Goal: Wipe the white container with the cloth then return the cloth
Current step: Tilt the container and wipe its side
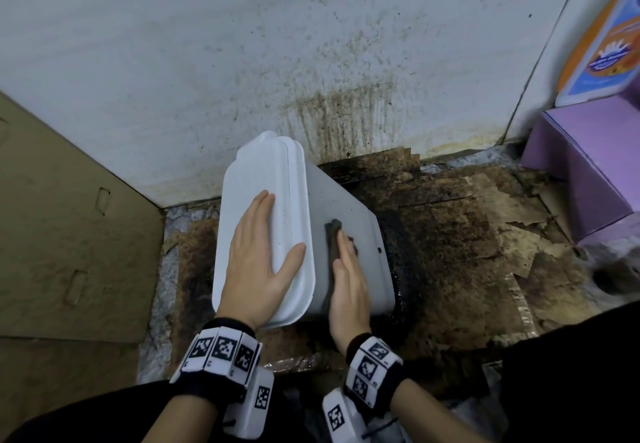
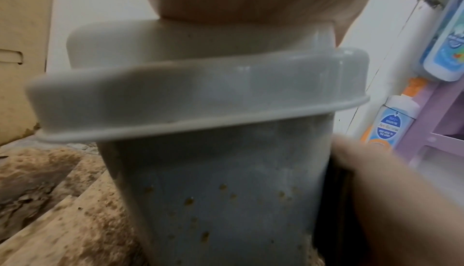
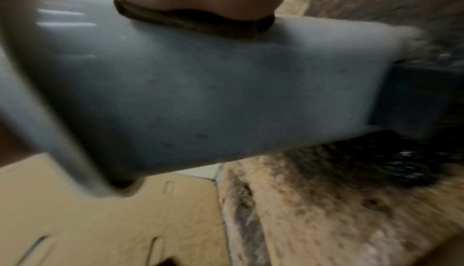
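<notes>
A white lidded container [image 1: 349, 200] stands tilted on stained cardboard near the wall. My left hand [image 1: 258, 252] lies flat on its lid [image 1: 256, 179], fingers straight and thumb spread, steadying it. My right hand [image 1: 348, 269] presses a dark grey cloth [image 1: 333, 238] flat against the container's side wall with straight fingers. From the left wrist the lid rim [image 2: 200, 95] and the speckled wall [image 2: 226, 200] show, with my right hand [image 2: 391, 200] at the right edge. From the right wrist the cloth [image 3: 195, 22] lies under my palm on the container's wall [image 3: 200, 91]; this view is blurred.
Greasy, dark-stained cardboard [image 1: 467, 234] covers the floor around the container. A spattered white wall [image 1: 242, 61] rises just behind. A brown cardboard box [image 1: 62, 217] stands at the left, and a purple shelf [image 1: 581, 165] with bottles [image 2: 391, 123] stands at the right.
</notes>
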